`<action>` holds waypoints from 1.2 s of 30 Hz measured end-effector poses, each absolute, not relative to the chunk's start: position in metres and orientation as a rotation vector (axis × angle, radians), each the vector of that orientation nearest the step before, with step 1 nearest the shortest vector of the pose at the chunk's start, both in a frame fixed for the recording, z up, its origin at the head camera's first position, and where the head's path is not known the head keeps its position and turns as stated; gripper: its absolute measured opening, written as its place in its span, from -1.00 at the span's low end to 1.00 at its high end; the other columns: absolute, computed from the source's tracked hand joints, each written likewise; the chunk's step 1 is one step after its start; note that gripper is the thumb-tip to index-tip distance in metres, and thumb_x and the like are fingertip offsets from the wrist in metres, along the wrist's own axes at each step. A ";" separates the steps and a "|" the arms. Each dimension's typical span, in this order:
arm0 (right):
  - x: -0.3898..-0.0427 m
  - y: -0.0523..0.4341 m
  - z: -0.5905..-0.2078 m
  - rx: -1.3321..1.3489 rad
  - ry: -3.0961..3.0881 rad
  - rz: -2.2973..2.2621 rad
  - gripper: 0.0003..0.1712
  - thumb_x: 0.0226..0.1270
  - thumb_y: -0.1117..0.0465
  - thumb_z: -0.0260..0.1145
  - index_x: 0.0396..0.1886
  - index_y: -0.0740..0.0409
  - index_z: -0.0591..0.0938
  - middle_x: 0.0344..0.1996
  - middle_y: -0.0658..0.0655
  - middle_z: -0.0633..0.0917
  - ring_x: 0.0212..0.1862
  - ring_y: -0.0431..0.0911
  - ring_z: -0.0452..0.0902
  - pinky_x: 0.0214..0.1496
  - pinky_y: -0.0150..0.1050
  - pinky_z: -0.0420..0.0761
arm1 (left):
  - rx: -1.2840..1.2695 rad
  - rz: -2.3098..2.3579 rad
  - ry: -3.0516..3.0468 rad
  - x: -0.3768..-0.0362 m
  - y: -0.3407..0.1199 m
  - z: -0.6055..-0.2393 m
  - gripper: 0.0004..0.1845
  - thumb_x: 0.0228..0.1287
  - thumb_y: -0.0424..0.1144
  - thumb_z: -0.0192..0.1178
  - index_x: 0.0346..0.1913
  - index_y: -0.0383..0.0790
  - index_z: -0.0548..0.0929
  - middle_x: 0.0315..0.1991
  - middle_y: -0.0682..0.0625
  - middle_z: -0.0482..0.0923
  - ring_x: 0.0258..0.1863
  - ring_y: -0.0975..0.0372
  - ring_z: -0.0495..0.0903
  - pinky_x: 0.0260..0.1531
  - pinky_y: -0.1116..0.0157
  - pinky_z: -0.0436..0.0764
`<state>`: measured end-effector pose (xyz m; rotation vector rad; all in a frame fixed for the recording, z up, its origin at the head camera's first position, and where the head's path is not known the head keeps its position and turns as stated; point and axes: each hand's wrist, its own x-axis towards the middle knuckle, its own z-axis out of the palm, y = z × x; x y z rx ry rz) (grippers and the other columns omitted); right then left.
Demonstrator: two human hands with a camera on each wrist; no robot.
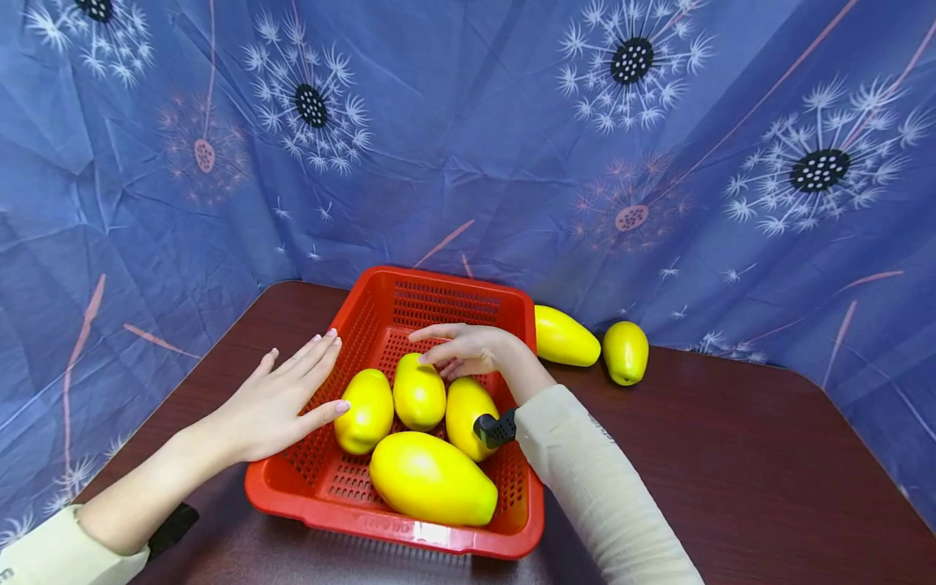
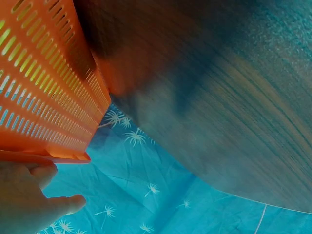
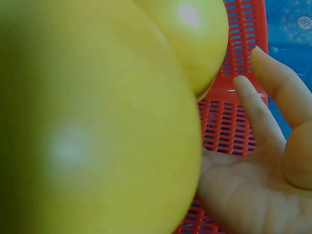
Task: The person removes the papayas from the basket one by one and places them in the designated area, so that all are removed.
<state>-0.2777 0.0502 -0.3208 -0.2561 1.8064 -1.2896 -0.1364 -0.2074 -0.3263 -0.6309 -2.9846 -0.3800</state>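
Observation:
A red slotted plastic basket (image 1: 395, 532) holds several smooth yellow fruits, shaped like papayas. The largest fruit (image 1: 434, 479) lies crosswise at the near end; a left fruit (image 1: 365, 410), a middle fruit (image 1: 419, 394) and a right fruit (image 1: 464, 406) sit behind it. My left hand (image 1: 281, 402) lies flat across the left rim with straight fingers, its thumb tip overlapping the left fruit. Inside the basket, above the middle and right fruits, my right hand (image 1: 468, 349) has loosely bent fingers. Its palm (image 3: 258, 190) faces a yellow fruit (image 3: 112, 126) and holds nothing.
To the right of the basket, a long yellow fruit (image 1: 566, 335) and a shorter yellow fruit (image 1: 626, 353) lie on the dark brown table (image 1: 702, 455). A blue dandelion-print cloth (image 1: 468, 122) hangs behind the table and along its left side.

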 end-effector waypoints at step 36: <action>-0.276 0.038 -0.330 -0.551 1.871 -1.082 -0.34 0.11 0.34 0.39 0.25 0.00 0.43 0.01 0.19 0.46 -0.13 -0.04 0.47 -0.17 -0.26 0.55 | -0.631 -0.335 -2.976 -0.138 -0.207 -0.328 -0.14 0.30 0.24 -0.05 0.42 -0.33 0.08 0.45 -0.18 -0.02 0.41 -0.05 -0.04 0.20 -0.29 -0.08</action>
